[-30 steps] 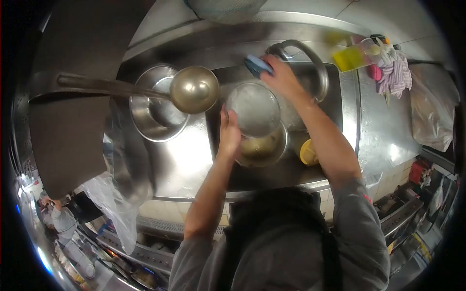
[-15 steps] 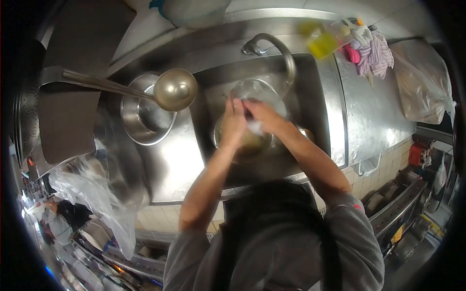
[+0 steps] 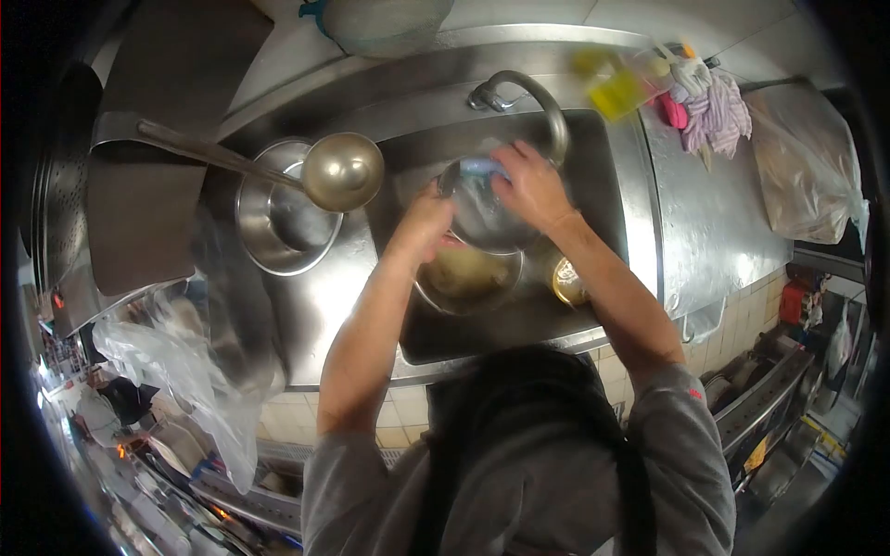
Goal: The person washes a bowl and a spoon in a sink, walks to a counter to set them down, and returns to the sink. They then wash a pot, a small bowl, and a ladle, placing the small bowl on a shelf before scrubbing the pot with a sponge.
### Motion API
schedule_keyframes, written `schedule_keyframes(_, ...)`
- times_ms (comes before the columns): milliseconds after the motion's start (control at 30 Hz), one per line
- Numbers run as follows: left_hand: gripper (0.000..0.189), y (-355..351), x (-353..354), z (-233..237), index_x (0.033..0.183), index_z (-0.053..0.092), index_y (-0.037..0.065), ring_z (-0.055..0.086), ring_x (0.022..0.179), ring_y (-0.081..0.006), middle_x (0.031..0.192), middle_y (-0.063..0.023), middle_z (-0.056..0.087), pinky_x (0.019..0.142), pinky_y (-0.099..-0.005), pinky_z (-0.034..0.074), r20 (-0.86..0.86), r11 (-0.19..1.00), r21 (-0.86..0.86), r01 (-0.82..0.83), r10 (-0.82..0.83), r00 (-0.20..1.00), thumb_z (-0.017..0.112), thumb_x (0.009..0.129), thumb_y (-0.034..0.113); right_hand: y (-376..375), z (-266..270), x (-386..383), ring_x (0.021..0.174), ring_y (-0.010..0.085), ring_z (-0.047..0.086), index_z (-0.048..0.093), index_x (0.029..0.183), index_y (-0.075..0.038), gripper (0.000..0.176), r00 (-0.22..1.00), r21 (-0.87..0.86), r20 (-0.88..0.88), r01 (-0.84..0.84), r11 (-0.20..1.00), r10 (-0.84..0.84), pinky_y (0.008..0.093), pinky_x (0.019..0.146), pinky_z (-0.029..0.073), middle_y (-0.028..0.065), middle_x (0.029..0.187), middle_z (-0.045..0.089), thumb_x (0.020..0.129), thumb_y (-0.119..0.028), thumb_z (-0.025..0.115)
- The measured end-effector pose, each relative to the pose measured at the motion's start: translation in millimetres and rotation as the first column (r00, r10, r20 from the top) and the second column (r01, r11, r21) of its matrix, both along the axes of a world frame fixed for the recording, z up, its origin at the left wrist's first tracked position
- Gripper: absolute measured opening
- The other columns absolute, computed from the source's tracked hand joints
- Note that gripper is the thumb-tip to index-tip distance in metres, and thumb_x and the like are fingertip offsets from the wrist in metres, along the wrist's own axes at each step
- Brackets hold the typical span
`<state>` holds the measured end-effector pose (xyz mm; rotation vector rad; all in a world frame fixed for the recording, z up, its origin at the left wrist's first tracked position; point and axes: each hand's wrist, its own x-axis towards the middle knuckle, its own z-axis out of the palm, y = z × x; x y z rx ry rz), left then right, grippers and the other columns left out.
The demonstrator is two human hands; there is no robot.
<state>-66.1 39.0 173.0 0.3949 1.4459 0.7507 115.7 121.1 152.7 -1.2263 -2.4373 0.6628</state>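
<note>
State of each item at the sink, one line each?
Left hand: gripping round vessel
Right hand: gripping blue sponge
Blue sponge: held at round vessel
Round vessel: handheld
Metal bowl: uncovered, in sink
Faucet: flow unclear
Ladle: untouched
Steel pot: upright, uncovered
Striped cloth: crumpled

Steel counter (image 3: 714, 246), sunken sink (image 3: 593, 171): metal pot (image 3: 261, 222) left, striped cloth (image 3: 721, 109) and plastic bag (image 3: 802, 162) (contents unclear) right, wide bowl (image 3: 468, 298) in basin.
</note>
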Motion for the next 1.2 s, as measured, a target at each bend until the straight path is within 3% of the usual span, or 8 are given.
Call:
schedule_keyframes(267,0.057,9,-8,-10,0.143,0.044,0.005,0.064,0.113,-0.0348,0.128,-0.0173,0.057,0.078,-0.0542,0.064,0.035,0.999,0.034,0.011,-0.012,0.999,0.044,0.087,0.000,-14,2,-15,0.120,0.0434,0.057,0.050,0.134,0.000,0.052,0.941,-0.168,-0.226,-0.293,0.941,0.253,0.0471,0.100,0.051,0.0239,0.136,0.050,0.088,-0.016,0.070)
schedule_keyframes(467,0.056,2,-10,-3,0.141,0.046,0.004,0.067,0.104,-0.0322,0.123,-0.0162,0.060,0.075,-0.0500,0.063,-0.018,1.000,0.003,0.019,-0.019,1.000,0.046,0.085,0.001,0,19,-21,0.124,0.0384,0.055,0.052,0.136,-0.004,0.055,0.885,0.196,-0.028,-0.451,0.871,0.465,0.0449,0.106,0.048,0.0161,0.144,0.049,0.086,-0.013,0.072)
schedule_keyframes(633,0.049,-1,10,35,0.133,0.056,0.002,0.065,0.100,-0.0251,0.110,-0.0151,0.065,0.070,-0.0404,0.060,-0.257,0.998,0.045,0.051,-0.038,0.966,0.051,0.085,0.005,17,22,-25,0.119,0.0364,0.057,0.055,0.132,-0.006,0.051,0.933,0.273,0.043,-0.354,0.894,0.357,0.0439,0.107,0.046,0.0151,0.135,0.057,0.083,-0.010,0.072)
schedule_keyframes(833,0.046,-16,11,10,0.130,0.061,-0.004,0.066,0.112,-0.0306,0.120,-0.0223,0.069,0.104,-0.0364,0.046,-0.556,0.901,0.396,0.178,0.081,0.827,0.046,0.087,0.002,22,-17,-1,0.107,0.0398,0.064,0.057,0.126,-0.003,0.044,0.979,0.171,-0.166,-0.091,0.981,0.120,0.0480,0.093,0.052,0.0203,0.113,0.066,0.086,-0.015,0.070)
schedule_keyframes(900,0.047,-20,9,1,0.132,0.061,-0.003,0.065,0.119,-0.0316,0.125,-0.0251,0.068,0.106,-0.0370,0.046,-0.656,0.872,0.451,0.192,0.178,0.733,0.046,0.087,0.002,23,-24,12,0.095,0.0426,0.068,0.057,0.122,0.000,0.044,0.988,-0.119,-0.142,0.038,0.992,-0.054,0.0499,0.083,0.055,0.0232,0.105,0.068,0.086,-0.022,0.071)
schedule_keyframes(1000,0.049,-19,16,16,0.135,0.060,0.001,0.064,0.123,-0.0355,0.129,-0.0268,0.066,0.107,-0.0387,0.046,-0.573,0.888,0.453,0.085,0.217,0.790,0.046,0.088,0.003,17,-16,31,0.094,0.0422,0.068,0.057,0.119,0.001,0.046,0.985,-0.401,0.049,0.172,0.900,-0.166,0.0486,0.081,0.055,0.0247,0.100,0.068,0.085,-0.025,0.072)
schedule_keyframes(1067,0.047,-7,13,12,0.132,0.062,0.003,0.065,0.118,-0.0396,0.122,-0.0273,0.067,0.103,-0.0432,0.049,-0.690,0.896,0.378,0.231,0.106,0.716,0.048,0.088,0.003,15,-14,42,0.096,0.0421,0.069,0.057,0.118,0.001,0.046,0.983,-0.467,0.091,0.184,0.865,-0.160,0.0477,0.081,0.055,0.0258,0.097,0.068,0.084,-0.027,0.071)
schedule_keyframes(1200,0.039,37,17,4,0.124,0.066,0.003,0.066,0.106,-0.0462,0.107,-0.0273,0.070,0.095,-0.0521,0.052,-0.874,0.751,0.114,0.650,-0.236,0.426,0.052,0.087,0.004,7,-31,59,0.097,0.0420,0.068,0.060,0.116,-0.002,0.040,0.997,-0.214,-0.003,0.077,0.974,-0.080,0.0482,0.082,0.056,0.0231,0.108,0.067,0.084,-0.024,0.072)
